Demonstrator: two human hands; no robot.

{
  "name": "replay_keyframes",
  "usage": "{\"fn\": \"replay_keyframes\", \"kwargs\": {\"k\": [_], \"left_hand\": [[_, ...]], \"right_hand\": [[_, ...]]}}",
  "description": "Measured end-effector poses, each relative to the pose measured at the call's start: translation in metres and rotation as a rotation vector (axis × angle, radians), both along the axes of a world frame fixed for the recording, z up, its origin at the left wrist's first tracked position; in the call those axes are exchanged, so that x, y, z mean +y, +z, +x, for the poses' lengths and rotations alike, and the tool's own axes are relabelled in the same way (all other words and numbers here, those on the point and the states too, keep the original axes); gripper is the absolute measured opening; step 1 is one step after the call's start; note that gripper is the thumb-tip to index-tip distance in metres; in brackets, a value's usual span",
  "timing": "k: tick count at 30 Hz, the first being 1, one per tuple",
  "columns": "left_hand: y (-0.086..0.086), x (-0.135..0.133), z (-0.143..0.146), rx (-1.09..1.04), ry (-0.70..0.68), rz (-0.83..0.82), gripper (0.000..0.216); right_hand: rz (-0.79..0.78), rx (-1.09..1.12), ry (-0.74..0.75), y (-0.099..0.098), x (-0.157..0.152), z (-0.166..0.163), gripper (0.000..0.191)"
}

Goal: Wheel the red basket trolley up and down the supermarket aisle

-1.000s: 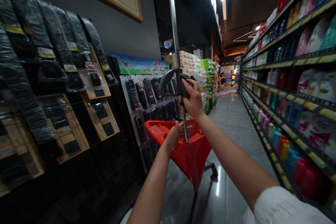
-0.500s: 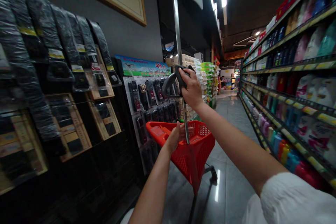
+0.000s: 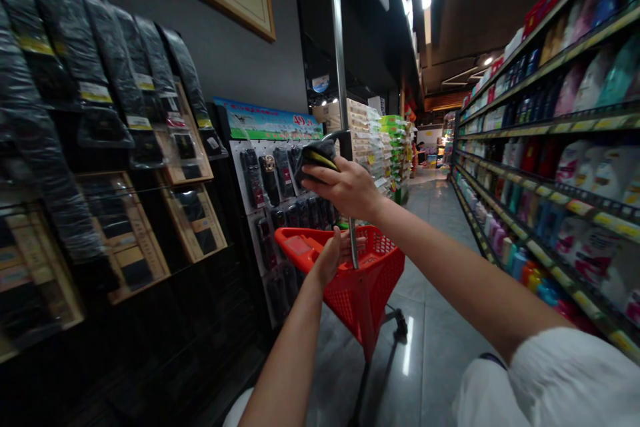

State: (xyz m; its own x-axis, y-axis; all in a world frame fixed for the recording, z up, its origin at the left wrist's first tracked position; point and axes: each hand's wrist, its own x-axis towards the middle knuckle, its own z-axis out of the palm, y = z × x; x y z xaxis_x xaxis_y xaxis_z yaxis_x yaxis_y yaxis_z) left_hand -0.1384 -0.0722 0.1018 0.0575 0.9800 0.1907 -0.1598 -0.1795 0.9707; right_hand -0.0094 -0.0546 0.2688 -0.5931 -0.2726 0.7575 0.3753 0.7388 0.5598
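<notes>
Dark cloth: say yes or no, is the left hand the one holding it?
No, the right hand holds the dark cloth, while the left hand is lower down, at the metal pole.

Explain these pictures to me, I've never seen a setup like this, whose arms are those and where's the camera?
There's no machine: these are a person's bare hands, seen from a camera worn on their head, looking forward and down. The right hand holds what looks like a dark, yellow-marked cloth. The left hand is by the metal pole rising from a red basket on wheels; whether it grips the pole is unclear. The basket stands over a shiny floor, with bottles shelved on the right.
</notes>
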Motion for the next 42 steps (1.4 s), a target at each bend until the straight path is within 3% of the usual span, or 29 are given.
{"fn": "replay_keyframes", "kwargs": {"k": [6,9,14,17,20,26,35,42], "left_hand": [[0.001,-0.004,0.0,-0.016,0.006,0.008,0.084],[0.002,-0.005,0.0,-0.015,0.0,0.009,0.083],[0.002,-0.003,0.001,-0.024,0.005,-0.01,0.082],[0.002,-0.003,0.001,-0.03,0.001,-0.016,0.082],[0.003,-0.004,0.0,-0.025,-0.006,-0.006,0.082],[0.005,-0.003,-0.001,-0.019,-0.03,-0.042,0.085],[0.004,-0.003,-0.004,-0.095,-0.084,-0.044,0.082],[0.005,-0.002,0.0,-0.137,-0.047,-0.03,0.079]], "right_hand": [[-0.043,-0.003,0.025,-0.041,0.038,0.024,0.043],[-0.127,0.122,0.092,-0.053,0.054,0.037,0.043],[-0.293,0.484,0.244,-0.03,0.062,0.034,0.06],[-0.336,0.474,0.264,-0.014,0.058,0.019,0.065],[-0.365,0.409,0.216,-0.021,0.051,0.009,0.064],[-0.382,0.392,0.179,-0.078,0.049,0.011,0.067],[-0.415,0.212,0.032,-0.173,0.052,0.023,0.05],[-0.499,0.124,0.009,-0.226,0.051,0.033,0.051]]}}
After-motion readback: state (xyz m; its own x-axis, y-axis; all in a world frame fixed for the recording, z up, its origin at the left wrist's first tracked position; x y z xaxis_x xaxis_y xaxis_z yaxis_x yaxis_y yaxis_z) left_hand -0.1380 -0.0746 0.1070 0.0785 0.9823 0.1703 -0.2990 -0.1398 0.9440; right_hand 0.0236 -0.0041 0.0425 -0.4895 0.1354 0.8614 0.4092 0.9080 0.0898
